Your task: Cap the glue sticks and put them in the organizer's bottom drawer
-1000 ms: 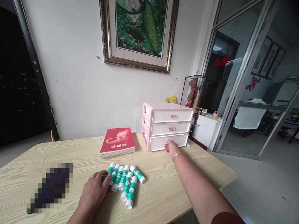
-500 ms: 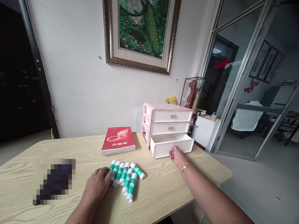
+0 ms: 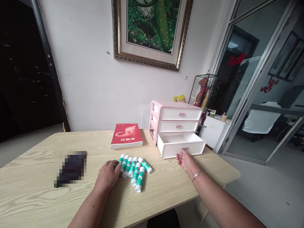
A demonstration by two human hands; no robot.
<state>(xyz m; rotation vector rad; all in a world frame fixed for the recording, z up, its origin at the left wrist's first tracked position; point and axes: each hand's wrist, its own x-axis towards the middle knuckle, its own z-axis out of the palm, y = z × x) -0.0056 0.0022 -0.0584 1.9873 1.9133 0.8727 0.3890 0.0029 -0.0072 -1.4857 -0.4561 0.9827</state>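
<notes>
Seven glue sticks [image 3: 136, 174] pointing wallward, left hand [image 3: 107, 176] curled against them, right hand [image 3: 186, 161] open at drawer [image 3: 194, 148]

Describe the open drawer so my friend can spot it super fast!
On the light wooden table stands a small pink-and-white chest with three drawers. Look at the bottom drawer: it's the only one pulled out, while the two above it are shut.

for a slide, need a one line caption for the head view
Left hand against glue sticks, right hand at the open bottom drawer of a pink desktop drawer unit.
</notes>
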